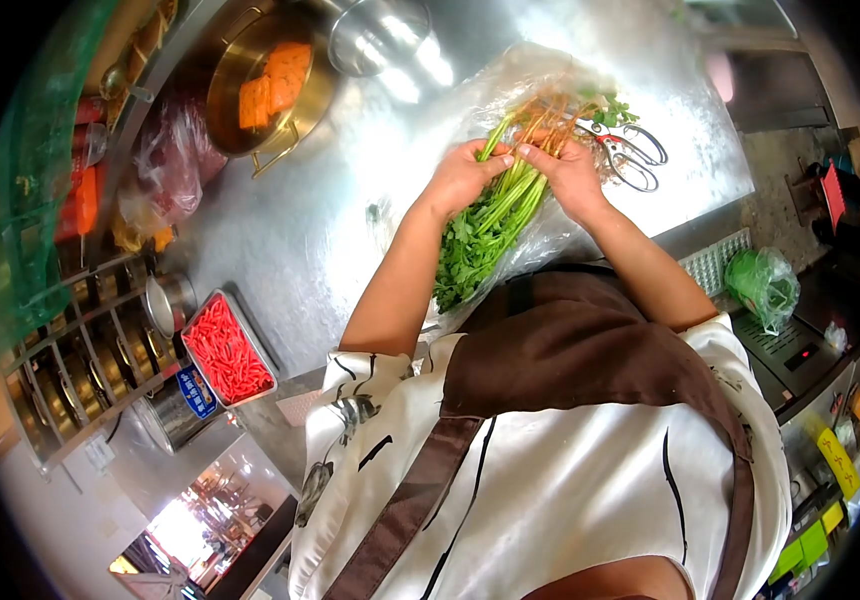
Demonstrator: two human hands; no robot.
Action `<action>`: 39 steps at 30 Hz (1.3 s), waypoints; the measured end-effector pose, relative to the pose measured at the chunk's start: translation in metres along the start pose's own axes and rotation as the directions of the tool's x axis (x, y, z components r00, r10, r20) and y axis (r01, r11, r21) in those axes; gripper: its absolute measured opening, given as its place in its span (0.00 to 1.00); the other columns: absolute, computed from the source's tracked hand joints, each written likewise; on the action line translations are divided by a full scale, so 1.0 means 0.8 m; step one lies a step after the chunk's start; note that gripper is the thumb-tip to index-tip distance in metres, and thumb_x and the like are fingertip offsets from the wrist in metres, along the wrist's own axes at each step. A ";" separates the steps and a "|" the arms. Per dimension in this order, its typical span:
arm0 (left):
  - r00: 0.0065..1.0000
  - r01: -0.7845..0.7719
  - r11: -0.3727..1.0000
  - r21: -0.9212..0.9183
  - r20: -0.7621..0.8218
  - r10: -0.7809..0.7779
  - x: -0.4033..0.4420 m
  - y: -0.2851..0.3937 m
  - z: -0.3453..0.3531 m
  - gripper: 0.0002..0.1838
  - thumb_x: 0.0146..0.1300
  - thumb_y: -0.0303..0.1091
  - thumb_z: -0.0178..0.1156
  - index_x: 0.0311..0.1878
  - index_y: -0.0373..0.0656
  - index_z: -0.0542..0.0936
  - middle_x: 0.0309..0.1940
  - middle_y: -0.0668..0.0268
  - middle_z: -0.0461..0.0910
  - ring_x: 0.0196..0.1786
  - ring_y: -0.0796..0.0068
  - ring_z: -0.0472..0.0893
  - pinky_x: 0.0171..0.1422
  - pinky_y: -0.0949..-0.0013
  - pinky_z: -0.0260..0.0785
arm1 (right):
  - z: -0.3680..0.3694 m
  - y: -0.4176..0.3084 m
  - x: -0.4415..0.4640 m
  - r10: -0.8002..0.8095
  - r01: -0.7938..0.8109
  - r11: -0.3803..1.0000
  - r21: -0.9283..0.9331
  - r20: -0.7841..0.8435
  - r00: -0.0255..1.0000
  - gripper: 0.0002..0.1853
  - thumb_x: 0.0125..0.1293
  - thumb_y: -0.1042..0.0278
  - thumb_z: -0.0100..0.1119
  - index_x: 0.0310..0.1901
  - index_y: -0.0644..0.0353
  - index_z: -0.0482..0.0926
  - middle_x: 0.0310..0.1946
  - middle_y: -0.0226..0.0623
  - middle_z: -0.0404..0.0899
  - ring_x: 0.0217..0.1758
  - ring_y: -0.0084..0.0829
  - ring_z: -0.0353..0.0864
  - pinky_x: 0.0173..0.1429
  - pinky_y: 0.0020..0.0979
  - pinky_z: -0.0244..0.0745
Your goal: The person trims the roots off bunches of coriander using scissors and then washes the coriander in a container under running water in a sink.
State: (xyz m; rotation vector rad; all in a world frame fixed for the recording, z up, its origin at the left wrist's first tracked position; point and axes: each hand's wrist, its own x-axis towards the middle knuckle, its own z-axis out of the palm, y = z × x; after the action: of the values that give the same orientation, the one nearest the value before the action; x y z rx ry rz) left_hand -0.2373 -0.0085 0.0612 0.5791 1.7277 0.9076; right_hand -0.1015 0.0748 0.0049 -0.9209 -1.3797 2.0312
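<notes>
Stainless-steel worktop (300, 225) in a kitchen, seen from above, its surface bright with reflections. At far left, a metal rack (83, 325) holds round metal pans or lids on edge. Beside it, near the lower end of the worktop, a rectangular tray (255, 347) is filled with thin red strips. Farther up lies a plastic bag (175, 165) with dark reddish contents. To its right stands a two-handled golden pot (321, 98) containing orange pieces (275, 85); a shiny round bowl (380, 38) sits just beside it.

Near the middle, the left hand (468, 174) is partly closed, thumb and fingers gripping green stems. The leafy bunch (495, 228) lies aslant over a clear plastic bag (542, 66) on the worktop, leaves toward the brown apron (570, 350) and brownish root ends pointing away. The right hand (568, 178), also partly closed, pinches the bunch near its root end, its thumb close to the left thumb; fingers beneath the stems are hidden in both hands. Just beyond the right hand lie scissors (609, 139) with looped handles. Farther right, below worktop level, are a white basket (718, 262) and a green bundle (762, 285) in clear plastic.
</notes>
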 end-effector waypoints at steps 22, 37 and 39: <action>0.989 -0.083 0.974 0.210 0.138 0.054 -0.004 -0.023 -0.013 0.17 0.64 0.39 0.51 0.52 0.39 0.73 0.37 0.64 0.77 0.39 0.77 0.73 0.48 0.73 0.64 | -0.008 -0.004 0.009 0.192 -0.190 0.976 0.107 -0.010 0.981 0.11 0.58 0.67 0.61 0.41 0.61 0.79 0.35 0.32 0.81 0.36 0.22 0.76 0.42 0.25 0.72; 0.941 -0.009 0.960 0.279 0.328 -0.087 -0.009 -0.012 -0.015 0.22 0.67 0.41 0.46 0.61 0.42 0.66 0.46 0.62 0.76 0.44 0.75 0.73 0.51 0.70 0.65 | -0.010 -0.008 0.010 0.148 -0.150 0.986 0.075 0.038 0.988 0.12 0.59 0.69 0.60 0.44 0.60 0.79 0.37 0.32 0.80 0.40 0.24 0.76 0.48 0.26 0.70; 0.928 -0.046 0.961 0.273 0.367 -0.060 -0.002 -0.023 -0.012 0.23 0.67 0.44 0.45 0.62 0.44 0.64 0.43 0.61 0.76 0.39 0.74 0.74 0.44 0.68 0.68 | -0.010 -0.012 0.009 0.153 -0.155 0.986 0.055 0.043 0.987 0.12 0.59 0.69 0.60 0.45 0.60 0.79 0.37 0.32 0.80 0.41 0.24 0.76 0.49 0.27 0.70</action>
State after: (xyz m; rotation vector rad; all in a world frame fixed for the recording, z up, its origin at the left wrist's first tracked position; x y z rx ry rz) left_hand -0.2450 -0.0238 0.0488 0.8708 1.5124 0.5071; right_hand -0.1001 0.0881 0.0099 -0.9952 -1.2979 2.2027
